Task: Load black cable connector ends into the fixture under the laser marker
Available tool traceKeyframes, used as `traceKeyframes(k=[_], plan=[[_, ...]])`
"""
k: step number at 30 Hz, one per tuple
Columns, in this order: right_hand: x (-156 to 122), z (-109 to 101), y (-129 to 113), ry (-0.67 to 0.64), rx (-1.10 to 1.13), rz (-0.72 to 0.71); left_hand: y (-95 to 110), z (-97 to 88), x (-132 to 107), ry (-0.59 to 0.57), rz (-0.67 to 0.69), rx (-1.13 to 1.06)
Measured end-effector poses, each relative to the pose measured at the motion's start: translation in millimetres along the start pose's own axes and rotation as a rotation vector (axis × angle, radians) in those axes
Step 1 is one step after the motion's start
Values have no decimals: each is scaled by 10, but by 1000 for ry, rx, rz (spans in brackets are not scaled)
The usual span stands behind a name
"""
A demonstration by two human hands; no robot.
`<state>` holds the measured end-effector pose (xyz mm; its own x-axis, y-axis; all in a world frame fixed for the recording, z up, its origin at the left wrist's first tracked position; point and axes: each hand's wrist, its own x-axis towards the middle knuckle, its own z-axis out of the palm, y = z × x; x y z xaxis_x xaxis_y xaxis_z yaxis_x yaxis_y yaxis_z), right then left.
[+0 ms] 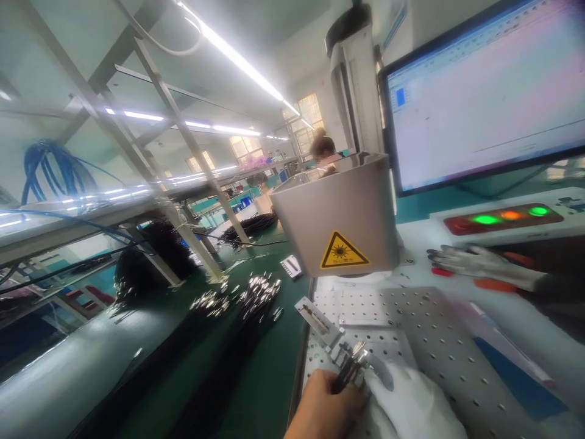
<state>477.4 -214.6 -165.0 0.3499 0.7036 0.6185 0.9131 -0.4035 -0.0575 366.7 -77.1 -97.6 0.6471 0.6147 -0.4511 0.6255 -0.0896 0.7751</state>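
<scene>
My left hand (322, 407) is at the bottom edge, bare, its fingers closed round a few black cables (343, 373). Their metal connector ends (356, 353) rest on a small metal jig (320, 320) on the perforated plate (425, 329). To the right of them lies a white shape (406, 402) that looks like my gloved right hand, its grey tip touching the connectors. Its fingers do not show clearly. The beige laser head (338, 213) with a yellow warning sign hangs above the plate.
Bundles of black cables with metal ends (249, 299) lie on the green bench at the left. A monitor (484, 97), a lit button panel (507, 216) and a spare pair of gloves (479, 265) are at the right. A person (322, 146) works far behind.
</scene>
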Motion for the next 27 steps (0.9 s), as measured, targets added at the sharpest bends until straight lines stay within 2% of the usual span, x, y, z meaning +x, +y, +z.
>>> traceKeyframes(k=[7,13,18,21,23,27], plan=[[30,5,-20,-89,73,79,-7,18,10,28,-2,54],[15,62,-42,-141,81,126,-110,60,97,45,109,174],[129,172,-157,-228,63,378,-162,98,139,85,102,329],[127,234,-179,-268,78,474,-159,143,96,110,107,397],[83,223,-154,-260,100,442,-131,195,55,115,96,438],[-23,118,-68,-180,165,127,10,284,-19,189,52,480]])
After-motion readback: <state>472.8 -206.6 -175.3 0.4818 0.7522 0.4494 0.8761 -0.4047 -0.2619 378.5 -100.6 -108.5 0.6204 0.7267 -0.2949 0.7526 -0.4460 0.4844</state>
